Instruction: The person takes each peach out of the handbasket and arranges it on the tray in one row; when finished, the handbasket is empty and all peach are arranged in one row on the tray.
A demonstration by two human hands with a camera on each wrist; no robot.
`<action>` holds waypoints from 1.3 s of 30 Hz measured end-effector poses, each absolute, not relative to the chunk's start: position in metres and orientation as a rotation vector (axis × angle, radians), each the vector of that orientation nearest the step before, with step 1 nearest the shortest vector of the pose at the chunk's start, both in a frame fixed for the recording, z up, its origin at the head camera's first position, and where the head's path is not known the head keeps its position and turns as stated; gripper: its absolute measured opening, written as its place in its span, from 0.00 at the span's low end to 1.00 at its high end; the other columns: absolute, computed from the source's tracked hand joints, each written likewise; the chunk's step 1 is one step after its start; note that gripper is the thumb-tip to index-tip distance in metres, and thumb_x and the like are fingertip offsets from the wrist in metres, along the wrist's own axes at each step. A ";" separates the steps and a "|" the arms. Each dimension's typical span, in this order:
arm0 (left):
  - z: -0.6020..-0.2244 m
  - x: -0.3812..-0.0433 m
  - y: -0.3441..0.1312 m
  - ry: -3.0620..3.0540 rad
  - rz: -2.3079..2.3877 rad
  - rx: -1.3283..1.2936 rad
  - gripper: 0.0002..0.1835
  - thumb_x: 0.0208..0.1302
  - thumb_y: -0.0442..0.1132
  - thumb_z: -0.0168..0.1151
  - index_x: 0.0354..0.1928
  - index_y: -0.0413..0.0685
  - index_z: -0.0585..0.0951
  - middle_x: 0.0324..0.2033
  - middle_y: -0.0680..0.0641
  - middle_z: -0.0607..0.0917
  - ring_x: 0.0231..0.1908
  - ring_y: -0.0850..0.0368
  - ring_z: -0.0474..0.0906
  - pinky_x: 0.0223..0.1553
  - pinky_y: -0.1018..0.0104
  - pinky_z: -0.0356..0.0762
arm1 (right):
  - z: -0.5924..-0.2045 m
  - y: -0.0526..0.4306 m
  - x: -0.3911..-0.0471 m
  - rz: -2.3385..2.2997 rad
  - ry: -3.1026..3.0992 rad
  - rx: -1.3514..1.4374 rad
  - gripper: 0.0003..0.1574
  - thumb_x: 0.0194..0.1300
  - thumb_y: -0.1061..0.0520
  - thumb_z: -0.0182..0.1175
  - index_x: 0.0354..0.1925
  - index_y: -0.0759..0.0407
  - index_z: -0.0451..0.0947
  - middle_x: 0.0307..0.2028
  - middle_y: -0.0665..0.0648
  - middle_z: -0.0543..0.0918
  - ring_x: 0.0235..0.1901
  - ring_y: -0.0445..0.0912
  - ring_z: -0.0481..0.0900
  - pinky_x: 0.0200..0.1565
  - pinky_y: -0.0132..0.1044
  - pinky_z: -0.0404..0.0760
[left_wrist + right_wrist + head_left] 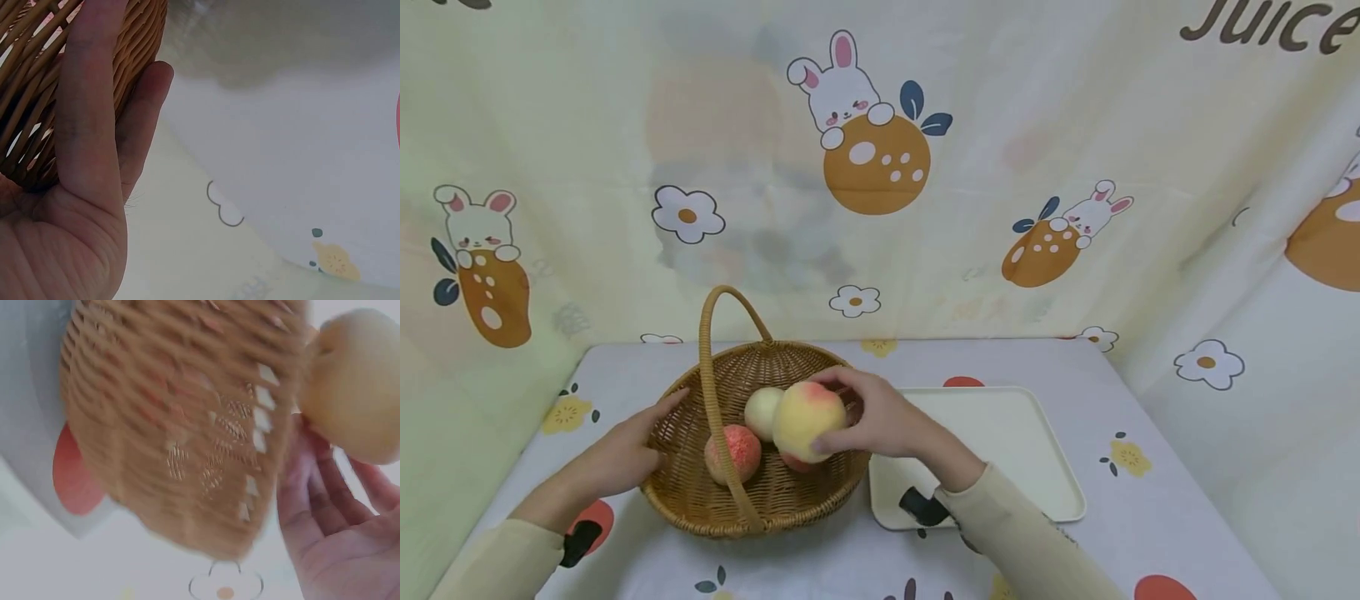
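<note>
My right hand [883, 414] holds a yellow peach with a pink blush [808, 421] between thumb and fingers, over the right side of a brown wicker basket [775, 510]. In the right wrist view the peach [359, 387] shows beside the woven wall. On the basket's left side, my left hand [621, 450] grips the rim; its fingers [90, 119] lie against the weave in the left wrist view. Inside the basket are a pinkish-red peach [741, 454] and a pale round fruit [763, 414]. Another reddish fruit [797, 463] is mostly hidden beneath the held peach.
The basket's tall arched handle [709, 367] rises left of the held peach. To the right lies a shallow white rectangular tray [1030, 467], partly behind my right forearm. A patterned cloth [1120, 533] covers the table, and a printed curtain [970, 250] hangs behind it.
</note>
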State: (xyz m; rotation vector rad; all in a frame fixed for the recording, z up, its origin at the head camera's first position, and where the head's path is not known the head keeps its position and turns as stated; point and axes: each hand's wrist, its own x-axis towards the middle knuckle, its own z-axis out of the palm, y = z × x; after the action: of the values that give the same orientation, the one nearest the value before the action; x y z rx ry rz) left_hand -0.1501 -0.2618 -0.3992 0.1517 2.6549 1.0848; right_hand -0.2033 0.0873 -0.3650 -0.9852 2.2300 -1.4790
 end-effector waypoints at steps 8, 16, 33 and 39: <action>-0.398 -0.151 -0.261 2.644 1.080 0.135 0.50 0.54 0.21 0.52 0.80 0.40 0.47 0.73 0.21 0.51 0.69 0.20 0.52 0.59 0.28 0.66 | -0.356 0.147 -0.222 -1.854 2.122 -0.861 0.39 0.64 0.56 0.61 0.71 0.65 0.65 0.58 0.64 0.76 0.52 0.53 0.76 0.52 0.40 0.78; -0.394 -0.151 -0.260 2.641 1.084 0.142 0.50 0.53 0.21 0.51 0.80 0.40 0.46 0.73 0.21 0.50 0.69 0.19 0.51 0.58 0.28 0.67 | -0.393 0.191 -0.238 -1.708 2.452 -0.679 0.39 0.59 0.60 0.69 0.68 0.60 0.69 0.57 0.66 0.78 0.46 0.54 0.79 0.43 0.40 0.82; -0.396 -0.150 -0.260 2.635 1.076 0.133 0.50 0.54 0.21 0.51 0.81 0.41 0.46 0.73 0.22 0.50 0.69 0.20 0.51 0.59 0.28 0.65 | -0.451 0.188 -0.227 -1.169 2.623 -0.735 0.53 0.37 0.55 0.85 0.61 0.51 0.69 0.57 0.52 0.74 0.56 0.54 0.73 0.46 0.44 0.81; -0.397 -0.150 -0.261 2.645 1.078 0.155 0.50 0.53 0.21 0.52 0.80 0.40 0.46 0.73 0.21 0.51 0.69 0.19 0.52 0.59 0.28 0.66 | -0.446 0.188 -0.226 -1.132 2.573 -0.737 0.50 0.41 0.65 0.75 0.64 0.54 0.68 0.61 0.51 0.74 0.59 0.54 0.74 0.47 0.41 0.81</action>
State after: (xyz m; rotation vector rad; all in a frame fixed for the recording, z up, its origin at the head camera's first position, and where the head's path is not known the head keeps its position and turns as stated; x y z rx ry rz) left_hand -0.1498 -0.2608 -0.3974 0.1552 2.6455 1.0779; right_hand -0.2256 0.1877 -0.4459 -0.7366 2.5727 -1.1318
